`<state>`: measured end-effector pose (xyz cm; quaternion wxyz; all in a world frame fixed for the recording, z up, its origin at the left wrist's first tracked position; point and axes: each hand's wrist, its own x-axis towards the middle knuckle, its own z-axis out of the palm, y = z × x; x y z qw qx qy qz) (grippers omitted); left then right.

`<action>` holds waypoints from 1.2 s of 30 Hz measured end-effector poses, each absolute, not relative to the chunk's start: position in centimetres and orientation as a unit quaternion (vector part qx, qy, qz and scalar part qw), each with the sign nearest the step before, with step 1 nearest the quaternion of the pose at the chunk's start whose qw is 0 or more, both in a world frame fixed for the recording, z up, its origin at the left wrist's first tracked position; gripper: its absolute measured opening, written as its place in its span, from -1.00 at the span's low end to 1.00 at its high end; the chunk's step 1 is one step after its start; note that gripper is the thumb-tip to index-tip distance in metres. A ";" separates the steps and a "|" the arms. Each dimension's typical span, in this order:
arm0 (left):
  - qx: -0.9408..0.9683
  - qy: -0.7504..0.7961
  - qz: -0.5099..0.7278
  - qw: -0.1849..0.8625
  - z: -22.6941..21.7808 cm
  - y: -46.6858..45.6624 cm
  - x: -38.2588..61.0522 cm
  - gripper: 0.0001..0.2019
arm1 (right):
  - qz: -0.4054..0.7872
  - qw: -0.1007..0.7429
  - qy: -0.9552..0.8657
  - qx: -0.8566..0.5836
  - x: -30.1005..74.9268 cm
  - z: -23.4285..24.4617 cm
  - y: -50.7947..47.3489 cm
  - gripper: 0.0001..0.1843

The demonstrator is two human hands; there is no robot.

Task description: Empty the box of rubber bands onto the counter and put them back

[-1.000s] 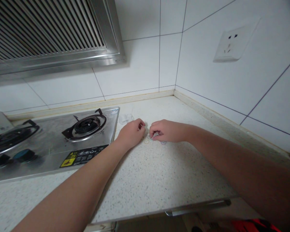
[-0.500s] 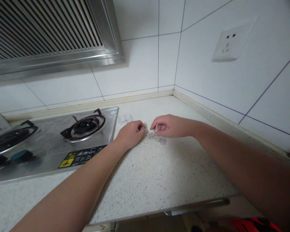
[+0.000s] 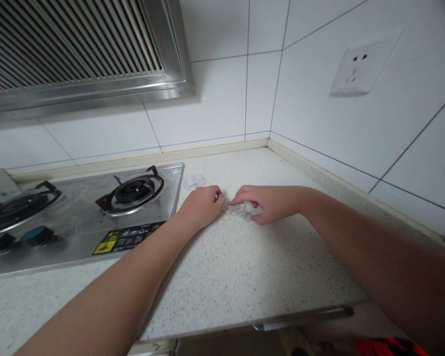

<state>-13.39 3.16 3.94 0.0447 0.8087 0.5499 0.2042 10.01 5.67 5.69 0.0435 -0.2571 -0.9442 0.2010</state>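
A small pile of thin, pale-coloured rubber bands (image 3: 240,210) lies on the speckled countertop between my hands. My left hand (image 3: 204,205) rests at the pile's left side, fingers curled and thumb pressed to them; anything in that pinch is too small to make out. From the right, my right hand (image 3: 265,202) reaches over the pile with forefinger stretched out and thumb apart. Its fingertip touches or hovers at the upper edge of the bands, and its thumb is by their right end. Behind my left hand sits a clear plastic bag or box (image 3: 195,181).
A steel gas stove (image 3: 77,222) with black burners is on the left, under a range hood (image 3: 96,89). White tiled walls meet in the corner behind, with a socket (image 3: 363,64) on the right. The countertop's front edge (image 3: 252,324) is near me, above a drawer handle.
My right hand has lowered onto the bands, its forefinger stretching left and its thumb moving to the pile's right end. My left hand stays almost in place. The view has shifted slightly.
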 end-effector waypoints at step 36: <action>0.771 0.510 0.353 0.143 2.5 3.7 -12.9 -0.77 | 0.184 0.107 -0.933 -0.291 7.8 5.6 5.3 -0.92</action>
